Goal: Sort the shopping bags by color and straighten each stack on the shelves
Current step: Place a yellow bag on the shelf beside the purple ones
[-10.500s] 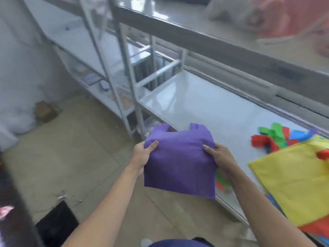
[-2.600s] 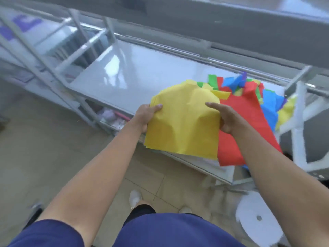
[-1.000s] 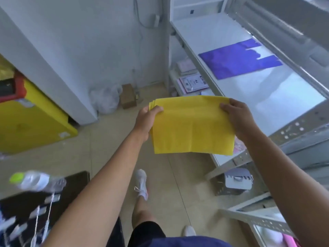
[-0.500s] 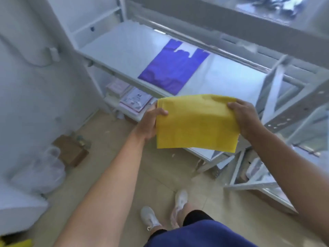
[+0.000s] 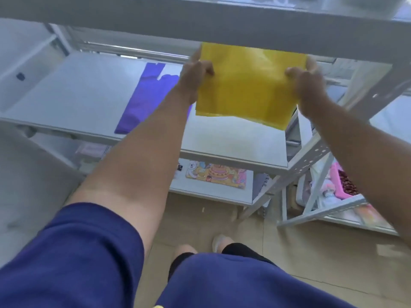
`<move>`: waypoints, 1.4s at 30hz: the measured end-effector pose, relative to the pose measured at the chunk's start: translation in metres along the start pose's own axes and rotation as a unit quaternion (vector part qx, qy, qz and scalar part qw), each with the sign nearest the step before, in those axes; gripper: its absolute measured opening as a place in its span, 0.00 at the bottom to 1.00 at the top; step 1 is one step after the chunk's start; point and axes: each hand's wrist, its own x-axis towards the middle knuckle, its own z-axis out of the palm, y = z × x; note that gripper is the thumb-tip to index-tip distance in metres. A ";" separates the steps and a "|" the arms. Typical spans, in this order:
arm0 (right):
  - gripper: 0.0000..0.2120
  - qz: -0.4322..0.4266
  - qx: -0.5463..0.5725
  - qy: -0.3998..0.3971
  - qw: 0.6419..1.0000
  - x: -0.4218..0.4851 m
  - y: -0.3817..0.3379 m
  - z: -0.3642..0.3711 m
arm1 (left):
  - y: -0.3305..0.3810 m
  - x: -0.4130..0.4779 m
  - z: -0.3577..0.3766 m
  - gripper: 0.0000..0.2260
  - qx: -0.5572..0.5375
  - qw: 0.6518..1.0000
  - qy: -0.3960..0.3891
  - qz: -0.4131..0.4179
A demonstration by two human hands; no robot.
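1. Grip state: the left hand (image 5: 196, 71) and the right hand (image 5: 305, 74) each pinch one side edge of the yellow bag (image 5: 246, 85). Both hands are closed on it, thumbs on the near face.
2. Location: the yellow bag hangs in the air between the hands, above the right part of the middle shelf (image 5: 77, 94). Its top edge is hidden behind the front rail of the upper shelf (image 5: 200, 25).
3. Governing relation: the bare landing area lies below and just beyond the bag, to the right of the purple bag (image 5: 144, 96), which lies flat on the same shelf.
4. Axis: the yellow bag's wide dimension runs left to right, parallel to the shelf front. The purple bag's long axis runs front to back, handles toward the rear.
5. Nearness: both hands are level; neither leads.
6. Judgement: the placement probably calls for lowering forward, clear of the purple bag, so that the colours stay apart.
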 end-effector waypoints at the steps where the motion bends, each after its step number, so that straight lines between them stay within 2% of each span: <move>1: 0.11 -0.007 0.005 0.008 1.000 0.002 0.008 0.004 | -0.008 0.013 -0.002 0.35 -0.013 1.000 0.003 0.000; 4: 0.15 0.009 0.005 -0.008 1.000 0.015 0.057 0.020 | -0.055 0.036 -0.003 0.40 0.026 1.000 -0.010 -0.006; 7: 0.20 0.099 -0.002 -0.031 0.995 0.030 0.115 0.038 | -0.108 0.037 -0.002 0.41 0.076 0.996 0.000 -0.040; 9: 0.27 0.156 -0.044 -0.048 0.986 0.035 0.147 0.046 | -0.144 0.041 -0.001 0.44 0.080 0.995 0.003 -0.055; 11: 0.35 0.175 -0.111 -0.053 0.977 0.031 0.169 0.052 | -0.170 0.045 0.001 0.44 0.109 0.992 0.003 -0.059; 14: 0.32 0.128 -0.151 -0.038 0.980 0.028 0.181 0.054 | -0.180 0.049 0.004 0.37 0.150 0.987 0.014 -0.047; 18: 0.31 0.082 -0.151 -0.037 0.984 0.028 0.183 0.054 | -0.177 0.059 0.007 0.34 0.203 0.978 0.018 -0.039; 24: 0.29 0.087 -0.252 -0.061 0.962 0.014 0.170 0.052 | -0.168 0.051 0.009 0.36 0.258 0.966 0.003 -0.035; 28: 0.33 0.040 -0.349 -0.072 0.934 -0.014 0.143 0.050 | -0.153 0.026 0.008 0.40 0.391 0.920 0.011 0.020; 33: 0.33 -0.052 -0.359 -0.033 0.931 -0.077 0.103 0.028 | -0.121 -0.039 0.019 0.39 0.478 0.862 -0.057 0.162; 37: 0.32 -0.100 -0.374 -0.024 0.922 -0.140 0.096 -0.008 | -0.109 -0.117 0.040 0.39 0.488 0.823 -0.132 0.260; 40: 0.29 -0.100 -0.353 0.001 0.930 -0.181 0.096 -0.049 | -0.124 -0.165 0.062 0.38 0.470 0.814 -0.198 0.277; 42: 0.29 -0.095 -0.379 0.026 0.920 -0.206 0.102 -0.084 | -0.142 -0.192 0.085 0.38 0.460 0.815 -0.235 0.262</move>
